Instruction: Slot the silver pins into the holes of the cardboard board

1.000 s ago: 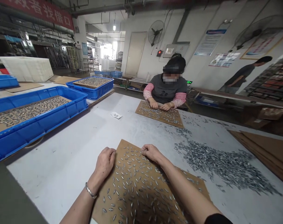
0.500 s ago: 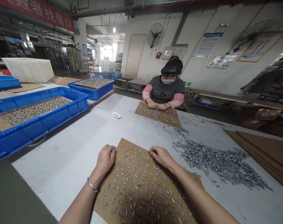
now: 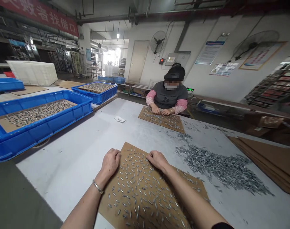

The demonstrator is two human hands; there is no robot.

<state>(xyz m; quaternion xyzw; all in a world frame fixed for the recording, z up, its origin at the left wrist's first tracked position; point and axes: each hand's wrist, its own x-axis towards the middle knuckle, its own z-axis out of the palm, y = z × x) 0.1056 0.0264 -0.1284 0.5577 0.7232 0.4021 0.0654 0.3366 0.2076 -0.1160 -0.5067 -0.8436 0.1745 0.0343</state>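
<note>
Lying on the table (image 3: 87,143) before the person, the cardboard sheet (image 3: 126,145) carries many small metal pieces (image 3: 138,211), spread apart. At its left edge is the left hand (image 3: 111,161), with fingers bent inward – I cannot tell whether its grip has hold of the edge. The right hand (image 3: 158,159) is over the far right part of the sheet, its grip nearly closed – whether it pinches a piece, I cannot tell. To the right lies a heap of similar pieces (image 3: 214,163); across sits a co-worker (image 3: 168,93).
</note>
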